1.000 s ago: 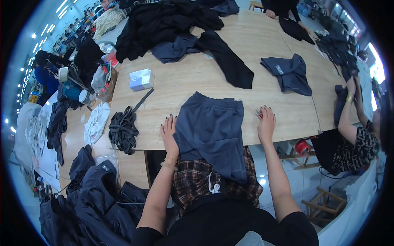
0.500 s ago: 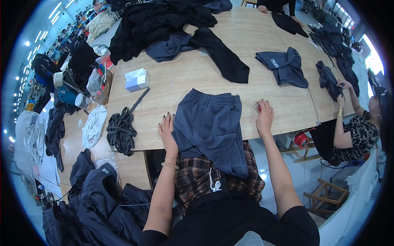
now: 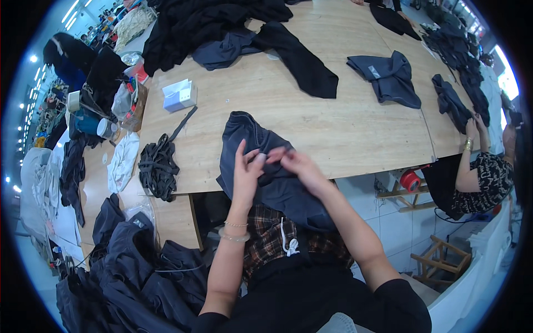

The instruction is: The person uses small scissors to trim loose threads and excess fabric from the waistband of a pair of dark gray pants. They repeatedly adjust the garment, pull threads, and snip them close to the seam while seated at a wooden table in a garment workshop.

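A dark blue-grey garment with a gathered waistband lies bunched at the near table edge and hangs over my lap. Over its upper part, my left hand has the forefinger raised while thumb and another finger come together; anything pinched there is too small to make out. My right hand is close beside it, fingers curled and blurred by motion. A reddish smear shows at its fingertips, but I cannot make out what it holds.
A tissue box and a tangle of dark strips lie to the left. Black cloth and a folded blue-grey garment lie farther off. Dark garments are heaped at lower left. A co-worker sits at right.
Both hands have moved from either side of the garment to meet over it. The garment has been turned, and its waistband end is now bunched toward the left. My view has shifted slightly.
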